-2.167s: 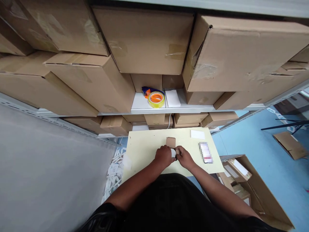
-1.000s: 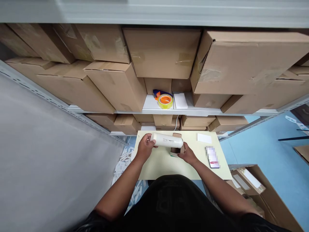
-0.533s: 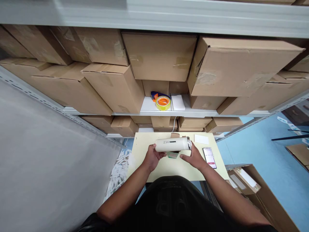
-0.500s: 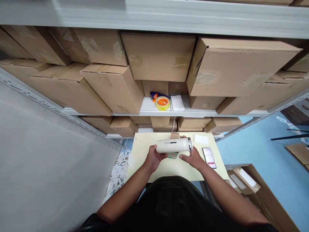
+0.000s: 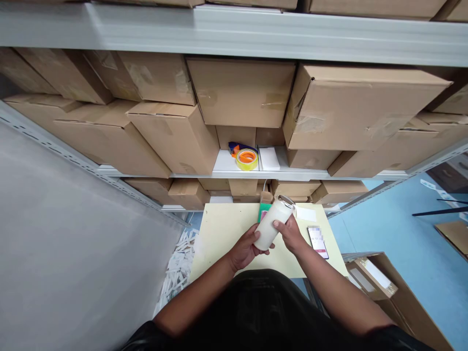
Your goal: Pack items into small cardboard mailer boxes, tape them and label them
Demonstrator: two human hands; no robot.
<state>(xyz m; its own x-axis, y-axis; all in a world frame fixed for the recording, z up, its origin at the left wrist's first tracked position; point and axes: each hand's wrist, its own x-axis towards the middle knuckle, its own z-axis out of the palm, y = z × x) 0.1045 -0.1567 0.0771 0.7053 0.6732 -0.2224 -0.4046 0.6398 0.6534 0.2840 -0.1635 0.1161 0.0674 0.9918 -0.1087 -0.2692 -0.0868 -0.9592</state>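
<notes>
A white thermos bottle point(image 5: 272, 224) with a shiny metal-coloured top is held tilted over the table, its top toward the upper right. Around its lower end my left hand point(image 5: 247, 247) is closed. My right hand point(image 5: 290, 234) grips the upper part, thumb lying on the near side. No lettering shows on the side facing me. Partly hidden behind the bottle is a green item with a pink patch point(image 5: 263, 210), next to a small brown cardboard piece point(image 5: 266, 197).
The pale yellow table point(image 5: 219, 229) holds a phone point(image 5: 318, 241) and white paper point(image 5: 305, 214) on the right. Tape rolls point(image 5: 246, 159) and a white stack point(image 5: 269, 159) sit on the shelf among cardboard boxes point(image 5: 241, 92). An open carton point(image 5: 405, 292) stands at the lower right; paper scraps point(image 5: 179, 263) lie left.
The bottle has gone from nearly level to steeply tilted and turned, so its lettering no longer shows. My right hand now grips its upper side. More of the green item shows.
</notes>
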